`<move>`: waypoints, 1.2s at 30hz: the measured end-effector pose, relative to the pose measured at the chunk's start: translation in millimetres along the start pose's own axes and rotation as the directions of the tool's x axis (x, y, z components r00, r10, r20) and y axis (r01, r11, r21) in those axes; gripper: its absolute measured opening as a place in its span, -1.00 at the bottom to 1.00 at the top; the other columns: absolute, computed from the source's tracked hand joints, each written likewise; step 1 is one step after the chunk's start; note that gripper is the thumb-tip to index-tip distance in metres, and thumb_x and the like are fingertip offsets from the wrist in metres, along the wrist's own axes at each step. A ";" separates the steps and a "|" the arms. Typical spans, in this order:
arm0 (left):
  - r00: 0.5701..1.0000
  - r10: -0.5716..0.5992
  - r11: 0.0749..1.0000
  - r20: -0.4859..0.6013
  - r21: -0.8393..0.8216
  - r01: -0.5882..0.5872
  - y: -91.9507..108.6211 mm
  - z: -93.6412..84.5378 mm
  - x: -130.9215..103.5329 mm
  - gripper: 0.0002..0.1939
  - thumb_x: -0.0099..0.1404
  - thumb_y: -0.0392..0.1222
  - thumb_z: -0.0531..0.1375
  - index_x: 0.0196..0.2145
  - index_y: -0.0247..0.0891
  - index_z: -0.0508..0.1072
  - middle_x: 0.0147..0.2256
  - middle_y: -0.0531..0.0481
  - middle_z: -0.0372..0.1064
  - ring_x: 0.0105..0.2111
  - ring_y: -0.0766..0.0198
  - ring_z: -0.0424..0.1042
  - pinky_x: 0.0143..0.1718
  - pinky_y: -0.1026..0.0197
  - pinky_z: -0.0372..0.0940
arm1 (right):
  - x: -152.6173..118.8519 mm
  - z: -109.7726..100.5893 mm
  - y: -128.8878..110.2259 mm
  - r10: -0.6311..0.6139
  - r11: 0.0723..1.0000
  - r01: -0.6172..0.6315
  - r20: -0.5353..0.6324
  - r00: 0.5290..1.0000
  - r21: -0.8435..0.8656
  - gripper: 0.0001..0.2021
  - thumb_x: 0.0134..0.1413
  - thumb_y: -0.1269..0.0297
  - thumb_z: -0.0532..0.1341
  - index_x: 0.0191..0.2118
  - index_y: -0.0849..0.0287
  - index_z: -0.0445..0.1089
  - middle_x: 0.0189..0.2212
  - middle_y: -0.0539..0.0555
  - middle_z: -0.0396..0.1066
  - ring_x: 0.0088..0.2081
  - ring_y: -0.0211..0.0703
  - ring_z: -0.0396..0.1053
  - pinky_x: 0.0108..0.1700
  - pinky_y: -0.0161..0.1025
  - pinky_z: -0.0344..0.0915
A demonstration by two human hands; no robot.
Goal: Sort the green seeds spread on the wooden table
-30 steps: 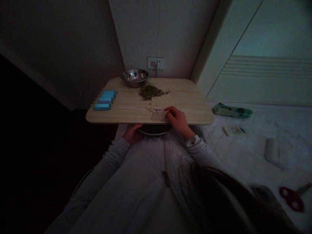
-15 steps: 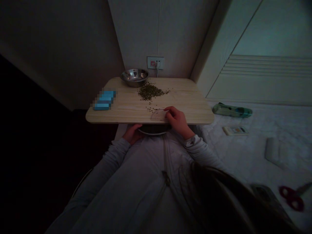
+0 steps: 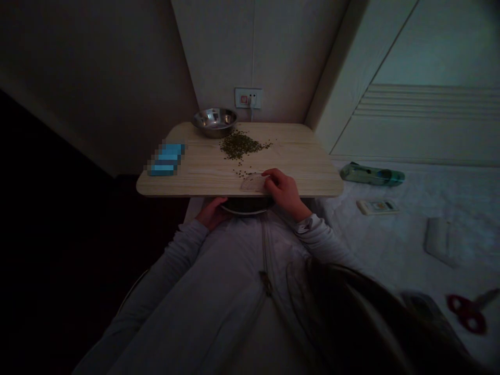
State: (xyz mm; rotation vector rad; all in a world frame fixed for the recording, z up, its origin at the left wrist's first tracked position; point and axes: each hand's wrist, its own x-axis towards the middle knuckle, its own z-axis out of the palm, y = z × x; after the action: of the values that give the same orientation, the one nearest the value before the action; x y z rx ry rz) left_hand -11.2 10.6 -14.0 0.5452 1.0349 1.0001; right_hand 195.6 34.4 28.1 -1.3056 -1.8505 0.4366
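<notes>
My right hand is closed on a clear protractor, which lies at the front edge of the wooden table. Just beyond the protractor are a few scattered green beans, and farther back is a loose pile of the same small green beans. Below the table's front edge, my left hand grips the left rim of a bowl held against my body. The tabletop hides the far part of that bowl and some of my left fingers.
A shiny metal bowl stands at the table's back left. A blurred-out blue screen lies at the left. On the white bedding to the right are a green pouch, a small white box and red-handled scissors. A wall socket is behind.
The whole view has shifted very slightly. Both hands, the protractor and the beans stay in nearly the same places.
</notes>
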 end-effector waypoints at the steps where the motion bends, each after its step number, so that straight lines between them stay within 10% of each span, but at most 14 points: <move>1: 1.000 0.000 1.000 -0.003 0.001 0.000 -0.1 -0.1 0.2 -0.88 0.02 -0.27 0.11 -0.41 -0.26 0.37 -0.46 0.01 0.41 -0.35 0.23 0.41 -0.38 0.20 0.34 | 0.0 0.0 -0.1 0.000 1.000 0.000 0.000 1.000 -0.003 -0.73 -0.04 0.31 -0.01 -0.24 0.20 0.34 -0.57 0.01 0.33 -0.53 -0.26 0.21 -0.46 -0.33 0.07; 36: 1.000 0.007 0.999 -0.006 -0.031 -0.007 1.0 2.0 -2.9 -0.89 0.01 -0.30 0.12 -0.43 -0.28 0.38 -0.46 0.01 0.41 -0.37 0.26 0.40 -0.42 0.23 0.36 | -3.1 0.3 1.0 0.047 0.997 -0.048 0.008 0.999 0.066 -0.73 -0.07 0.29 0.00 -0.24 0.19 0.33 -0.58 -0.01 0.33 -0.53 -0.26 0.22 -0.46 -0.33 0.08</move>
State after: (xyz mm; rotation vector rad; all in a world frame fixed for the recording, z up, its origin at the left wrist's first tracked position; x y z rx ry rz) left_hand -10.3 8.7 -11.0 0.5208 1.0212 1.0230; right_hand 196.4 32.1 25.9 -1.3071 -1.7985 0.5231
